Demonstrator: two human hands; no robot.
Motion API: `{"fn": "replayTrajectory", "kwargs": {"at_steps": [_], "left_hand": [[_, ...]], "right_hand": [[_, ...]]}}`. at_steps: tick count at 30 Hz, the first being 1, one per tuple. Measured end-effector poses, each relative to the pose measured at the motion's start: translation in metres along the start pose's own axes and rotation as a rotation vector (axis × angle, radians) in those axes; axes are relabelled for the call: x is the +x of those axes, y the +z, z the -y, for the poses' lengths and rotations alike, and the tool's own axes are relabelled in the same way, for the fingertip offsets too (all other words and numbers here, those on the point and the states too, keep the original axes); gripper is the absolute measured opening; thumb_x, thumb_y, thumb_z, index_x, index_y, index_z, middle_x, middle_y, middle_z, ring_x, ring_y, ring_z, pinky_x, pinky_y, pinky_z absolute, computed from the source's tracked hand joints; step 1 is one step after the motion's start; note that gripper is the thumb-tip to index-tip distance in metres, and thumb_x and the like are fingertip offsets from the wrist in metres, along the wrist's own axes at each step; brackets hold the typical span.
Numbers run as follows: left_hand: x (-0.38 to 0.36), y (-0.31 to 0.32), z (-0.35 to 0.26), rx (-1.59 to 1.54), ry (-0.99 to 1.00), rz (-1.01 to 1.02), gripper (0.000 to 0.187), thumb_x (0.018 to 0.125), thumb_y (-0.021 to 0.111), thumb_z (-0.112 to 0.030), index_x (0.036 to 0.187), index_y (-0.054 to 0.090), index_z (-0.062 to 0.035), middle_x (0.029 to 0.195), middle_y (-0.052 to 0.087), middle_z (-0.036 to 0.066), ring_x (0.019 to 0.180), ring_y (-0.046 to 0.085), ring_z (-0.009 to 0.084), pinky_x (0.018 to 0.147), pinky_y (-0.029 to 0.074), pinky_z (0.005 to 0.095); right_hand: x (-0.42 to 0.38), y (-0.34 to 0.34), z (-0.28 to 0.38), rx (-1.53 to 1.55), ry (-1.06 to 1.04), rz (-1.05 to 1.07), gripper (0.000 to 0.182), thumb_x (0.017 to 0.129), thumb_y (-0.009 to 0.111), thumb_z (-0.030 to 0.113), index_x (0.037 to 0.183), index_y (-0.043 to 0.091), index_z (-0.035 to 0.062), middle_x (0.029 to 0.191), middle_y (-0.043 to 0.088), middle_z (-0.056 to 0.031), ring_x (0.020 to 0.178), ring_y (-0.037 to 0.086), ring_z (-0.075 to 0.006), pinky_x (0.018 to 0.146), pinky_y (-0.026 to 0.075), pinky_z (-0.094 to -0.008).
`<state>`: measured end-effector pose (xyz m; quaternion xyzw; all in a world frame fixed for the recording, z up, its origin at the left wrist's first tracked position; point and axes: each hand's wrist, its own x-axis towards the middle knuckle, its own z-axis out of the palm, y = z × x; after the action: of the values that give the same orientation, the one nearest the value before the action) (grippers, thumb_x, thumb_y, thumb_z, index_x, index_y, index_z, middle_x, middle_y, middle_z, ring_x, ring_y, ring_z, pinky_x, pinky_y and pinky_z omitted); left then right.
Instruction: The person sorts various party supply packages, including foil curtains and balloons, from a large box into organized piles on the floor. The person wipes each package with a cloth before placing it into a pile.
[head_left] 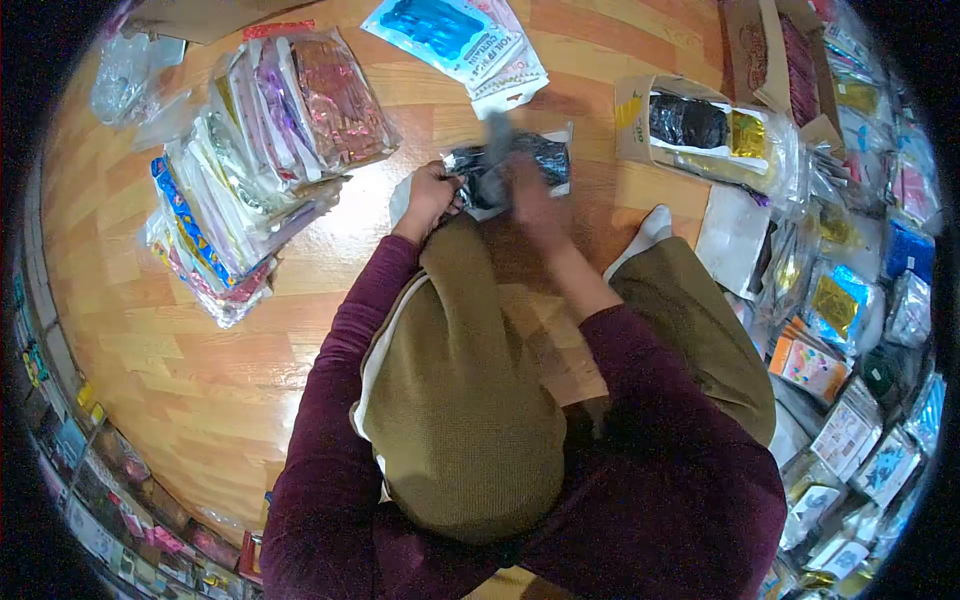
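On the wooden floor in front of my knees lies a clear packet with shiny black contents (552, 152), its white backing showing at the edges. My left hand (432, 198) is closed at the packet's left edge, fingers curled onto it. Over the packet's middle is my right hand (535, 195), smeared by motion, so I cannot tell what its fingers hold. A blurred grey strip (497, 140) stands up just beside those fingers. Just beyond lie a blue foil curtain packet (435, 35) and a white printed packet (512, 70).
At left is a pile of bagged goods (270, 150), pink ones on top. A carton (632, 120) with black and gold packets stands at right, near my foot (652, 225). Many packets (840, 300) cover the right side. Clear plastic wrapping (125, 80) lies at upper left.
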<state>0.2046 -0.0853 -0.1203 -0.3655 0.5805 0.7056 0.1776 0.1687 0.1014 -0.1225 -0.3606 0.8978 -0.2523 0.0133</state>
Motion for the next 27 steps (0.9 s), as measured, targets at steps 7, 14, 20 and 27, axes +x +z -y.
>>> {"fn": "replayTrajectory", "kwargs": {"at_steps": [7,14,20,27], "left_hand": [[-0.02,-0.009,0.002,0.298,0.289,0.003,0.005,0.078,0.058,-0.003,0.077,0.057,0.0017,0.062,0.056,0.006,0.053,0.054,0.0176,0.05,0.041,0.0296],[-0.069,-0.009,-0.083,1.026,1.241,-0.059,0.017,0.068,0.055,-0.002,0.083,0.061,-0.0068,0.086,0.052,0.005,0.075,0.053,0.023,0.063,0.047,0.0326],[-0.026,-0.033,-0.02,0.878,1.002,-0.05,0.02,0.068,0.056,0.0,0.088,0.058,-0.0021,0.1,0.051,0.013,0.086,0.055,0.03,0.071,0.046,0.0347],[0.022,-0.046,-0.005,0.298,0.488,-0.22,0.036,0.073,0.06,-0.004,0.105,0.047,0.0063,0.086,0.058,0.017,0.08,0.059,0.0289,0.068,0.047,0.0335]], "right_hand": [[-0.005,-0.009,-0.041,0.061,0.423,0.022,0.05,0.068,0.048,-0.001,0.118,0.045,0.0023,0.119,0.046,-0.0194,0.111,0.042,-0.0365,0.094,0.034,-0.0418],[0.027,-0.1,-0.071,0.519,0.833,-0.512,0.032,0.072,0.046,-0.003,0.103,0.054,-0.0006,0.086,0.059,-0.0148,0.076,0.056,-0.0221,0.073,0.044,-0.0348],[0.01,-0.056,-0.067,0.285,0.672,-0.498,0.029,0.074,0.044,-0.006,0.1,0.054,-0.0013,0.083,0.056,-0.0063,0.076,0.051,-0.014,0.069,0.041,-0.0269],[0.036,-0.04,-0.014,0.202,0.515,-0.345,0.039,0.067,0.049,-0.004,0.105,0.051,-0.0026,0.102,0.053,-0.0224,0.095,0.049,-0.0378,0.085,0.038,-0.0404]]}}
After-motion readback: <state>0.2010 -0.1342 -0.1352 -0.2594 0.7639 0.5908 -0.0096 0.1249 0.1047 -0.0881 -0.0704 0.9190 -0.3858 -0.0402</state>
